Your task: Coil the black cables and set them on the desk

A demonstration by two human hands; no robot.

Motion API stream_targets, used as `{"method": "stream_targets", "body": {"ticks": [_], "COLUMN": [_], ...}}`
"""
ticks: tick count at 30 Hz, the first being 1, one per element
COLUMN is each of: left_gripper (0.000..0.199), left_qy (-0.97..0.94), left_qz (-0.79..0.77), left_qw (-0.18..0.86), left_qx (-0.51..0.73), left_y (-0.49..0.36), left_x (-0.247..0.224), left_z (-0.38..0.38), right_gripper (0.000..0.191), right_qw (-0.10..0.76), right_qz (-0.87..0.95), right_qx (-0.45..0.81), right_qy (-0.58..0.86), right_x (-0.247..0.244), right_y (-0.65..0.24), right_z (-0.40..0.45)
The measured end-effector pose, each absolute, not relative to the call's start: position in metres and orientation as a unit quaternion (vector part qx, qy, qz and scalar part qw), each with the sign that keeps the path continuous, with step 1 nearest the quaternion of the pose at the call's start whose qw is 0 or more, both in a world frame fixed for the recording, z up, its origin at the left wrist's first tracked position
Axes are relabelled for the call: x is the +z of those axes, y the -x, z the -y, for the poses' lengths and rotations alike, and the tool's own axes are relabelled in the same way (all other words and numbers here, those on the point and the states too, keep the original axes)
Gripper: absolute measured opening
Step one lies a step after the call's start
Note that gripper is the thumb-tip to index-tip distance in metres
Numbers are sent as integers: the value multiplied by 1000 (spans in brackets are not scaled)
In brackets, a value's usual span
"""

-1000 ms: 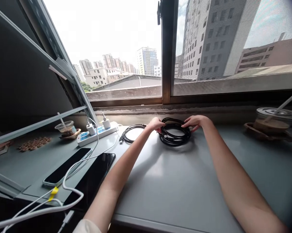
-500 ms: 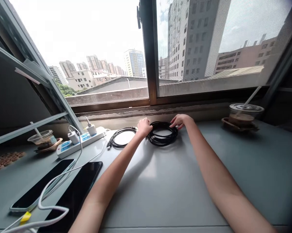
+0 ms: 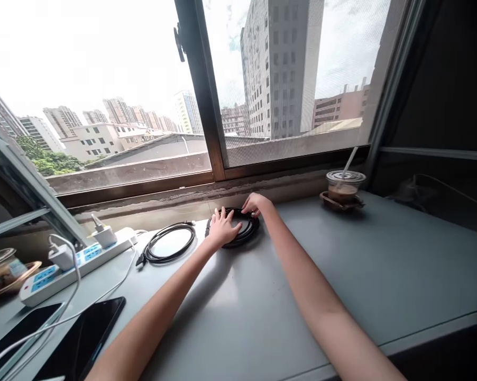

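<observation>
A thick coil of black cable (image 3: 244, 237) lies on the table near the window wall. My left hand (image 3: 221, 228) rests on the coil's left side, palm down, with its fingers spread and stretched. At the far right edge of the same coil, my right hand (image 3: 255, 204) has its fingers bent down and closed around the loops; the fingertips are partly hidden. A second, thinner coil of black cable (image 3: 166, 259) lies flat to the left, apart from both hands, with its plugs showing at the ends.
A white power strip (image 3: 80, 263) with chargers stands at left. Nearer are two dark-screened devices, one a black slab (image 3: 83, 338), crossed by a white cable (image 3: 103, 296). A lidded drink cup (image 3: 344, 188) with a straw sits back right; another cup (image 3: 2, 270) stands far left.
The view has swung to the right. My left hand has opened from a closed grip and now lies spread on the thick coil. My right hand stays at the coil's far right edge.
</observation>
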State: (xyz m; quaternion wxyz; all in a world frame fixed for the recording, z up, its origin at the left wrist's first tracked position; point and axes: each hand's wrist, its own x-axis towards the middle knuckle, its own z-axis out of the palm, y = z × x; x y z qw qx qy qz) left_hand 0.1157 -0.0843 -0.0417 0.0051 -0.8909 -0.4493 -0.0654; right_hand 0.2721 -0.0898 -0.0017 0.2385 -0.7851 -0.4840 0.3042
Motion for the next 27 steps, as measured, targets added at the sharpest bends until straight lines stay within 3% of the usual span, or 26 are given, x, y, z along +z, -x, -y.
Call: {"method": "stream_targets", "body": {"ticks": [5, 14, 27], "left_gripper": [65, 68, 52], "left_qy": [890, 888, 827], "left_qz": [450, 447, 457], "left_qw": [30, 33, 29], "left_qx": [-71, -98, -327], "left_y": [-116, -117, -113], "left_x": [-42, -48, -64], "left_z": [82, 82, 101], "right_gripper": [32, 30, 35], "right_qw": [314, 448, 533], "right_qz": [476, 500, 396], "right_qx": [234, 215, 90], "right_qy": [787, 709, 742], "right_x": [-27, -69, -80], "right_y": [-276, -276, -273], "right_z": [81, 68, 103]}}
